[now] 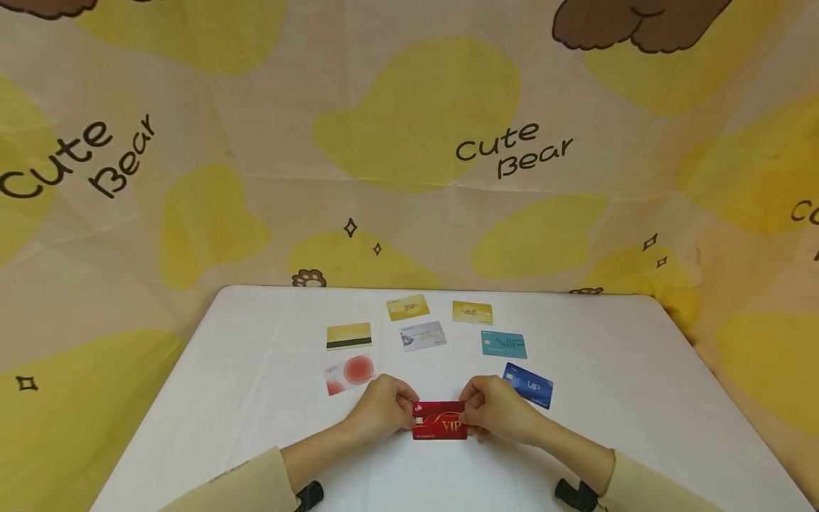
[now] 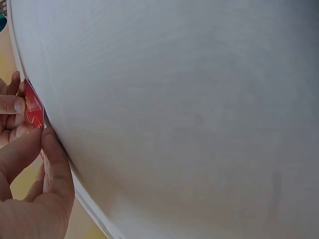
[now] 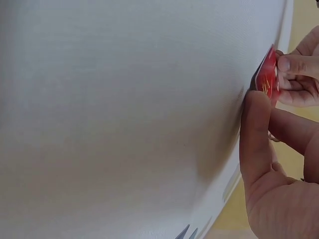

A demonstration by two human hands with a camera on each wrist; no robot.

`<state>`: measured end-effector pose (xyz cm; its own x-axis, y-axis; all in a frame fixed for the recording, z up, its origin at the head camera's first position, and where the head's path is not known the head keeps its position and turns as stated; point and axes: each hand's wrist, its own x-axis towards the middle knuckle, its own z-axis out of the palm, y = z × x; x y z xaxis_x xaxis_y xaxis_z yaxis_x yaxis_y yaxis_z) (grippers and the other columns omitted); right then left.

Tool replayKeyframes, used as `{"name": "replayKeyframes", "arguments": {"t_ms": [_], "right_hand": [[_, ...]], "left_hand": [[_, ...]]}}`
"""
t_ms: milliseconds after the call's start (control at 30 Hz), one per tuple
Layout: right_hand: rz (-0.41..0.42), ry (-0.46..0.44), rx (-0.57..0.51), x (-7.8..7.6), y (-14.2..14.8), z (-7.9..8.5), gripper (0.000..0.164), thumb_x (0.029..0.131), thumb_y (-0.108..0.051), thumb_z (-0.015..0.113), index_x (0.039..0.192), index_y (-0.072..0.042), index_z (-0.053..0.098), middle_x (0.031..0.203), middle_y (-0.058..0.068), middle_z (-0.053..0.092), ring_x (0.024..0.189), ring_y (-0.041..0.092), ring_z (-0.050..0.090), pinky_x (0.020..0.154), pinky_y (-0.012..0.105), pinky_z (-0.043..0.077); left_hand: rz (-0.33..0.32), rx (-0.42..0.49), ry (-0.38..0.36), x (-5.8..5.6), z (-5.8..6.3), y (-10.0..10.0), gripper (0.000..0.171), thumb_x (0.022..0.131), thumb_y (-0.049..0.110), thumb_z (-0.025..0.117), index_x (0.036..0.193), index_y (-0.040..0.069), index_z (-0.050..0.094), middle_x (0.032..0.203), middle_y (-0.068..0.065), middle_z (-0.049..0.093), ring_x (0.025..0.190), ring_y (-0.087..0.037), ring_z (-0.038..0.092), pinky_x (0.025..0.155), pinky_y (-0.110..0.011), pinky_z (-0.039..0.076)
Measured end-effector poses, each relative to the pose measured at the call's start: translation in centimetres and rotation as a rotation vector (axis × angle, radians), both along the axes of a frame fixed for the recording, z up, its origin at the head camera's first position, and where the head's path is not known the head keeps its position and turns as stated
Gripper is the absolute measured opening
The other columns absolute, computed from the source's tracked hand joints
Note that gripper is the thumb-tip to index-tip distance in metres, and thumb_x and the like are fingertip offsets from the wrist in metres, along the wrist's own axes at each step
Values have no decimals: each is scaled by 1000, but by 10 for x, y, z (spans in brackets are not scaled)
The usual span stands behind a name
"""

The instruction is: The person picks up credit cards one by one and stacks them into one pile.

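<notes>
A red card (image 1: 438,421) with gold "VIP" lettering is held between both hands, face up over the front part of the white table. My left hand (image 1: 382,409) pinches its left edge with thumb and fingers. On the opposite edge, my right hand (image 1: 501,409) pinches it the same way, the thumb over the face. The left wrist view shows the red card (image 2: 34,105) tilted at the fingertips of both hands. Close to the right hand lies a blue VIP card (image 1: 528,386), partly behind it. A white card with pink circles (image 1: 349,374) lies beside the left hand.
Behind the hands lie a gold card with a dark stripe (image 1: 348,337), a silver card (image 1: 423,336), a teal card (image 1: 504,345) and two gold cards, one left (image 1: 407,308) and one right (image 1: 473,313). A patterned cloth (image 1: 409,213) hangs behind the table (image 1: 256,398).
</notes>
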<state>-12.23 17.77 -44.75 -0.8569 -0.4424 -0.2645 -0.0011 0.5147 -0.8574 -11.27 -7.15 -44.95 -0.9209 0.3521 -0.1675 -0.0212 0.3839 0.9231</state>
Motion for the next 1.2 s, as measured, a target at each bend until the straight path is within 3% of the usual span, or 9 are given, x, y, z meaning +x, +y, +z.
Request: {"name": "replayKeyframes", "arguments": {"t_ms": [267,600,867,1200], "right_hand": [[4,64,50,0,-2,-2,15,91,-2,78,98,0,65,76,5,63,58,18,63,54,30,57],[35,107,87,0,0,-2,14,88,-3,81,94,-2,68,75,3,61,58,15,58,52,22,51],[53,124,100,-1,0,-3,14,87,-4,83,94,-1,71,72,2,61,57,13,57,51,21,47],[53,122,100,-1,0,-3,15,87,-5,84,97,1,75,73,1,62,61,15,56,53,22,47]], "left_hand": [[-6,-58,11,-1,-1,1,15,81,-8,79,95,-6,74,68,-4,62,62,-16,54,57,-26,49],[-18,-66,13,-2,-2,3,15,78,-10,78,92,-7,75,68,-4,63,62,-15,54,55,-26,46],[-21,-99,52,-3,-5,4,19,73,-12,76,92,-9,76,65,-2,61,60,-13,53,52,-25,42],[-26,-137,54,-1,-4,5,20,76,-10,78,96,-9,76,67,-2,62,62,-14,53,53,-23,43]]}}
